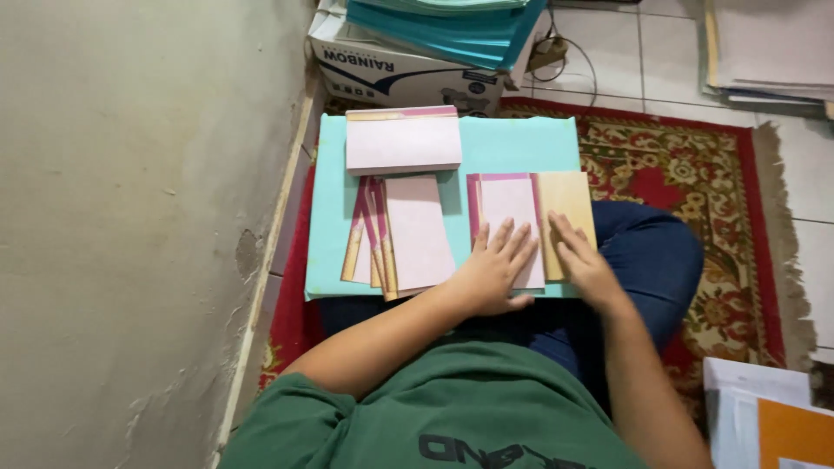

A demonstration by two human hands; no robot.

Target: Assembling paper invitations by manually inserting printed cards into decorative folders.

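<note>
— Where was the booklet?

— The open booklet (530, 221) lay on the right part of a pale blue board (521, 143) across the person's lap, pink page on the left, tan page on the right.

— And the hands?

— The left hand (493, 271) pressed flat on the pink page, fingers spread, grasping nothing. The right hand (580, 256) lay flat on the tan page, likewise unclenched.

— What sat nearby?

— A fanned pile (401, 233) of pink sheets lay just left of the booklet, and a pink stack (403, 141) rested above it on the board. Beyond stood a cardboard box (404, 74) holding teal paper (452, 26). A red rug (695, 174) covered the tiled floor; a wall (130, 217) rose on the left.
</note>
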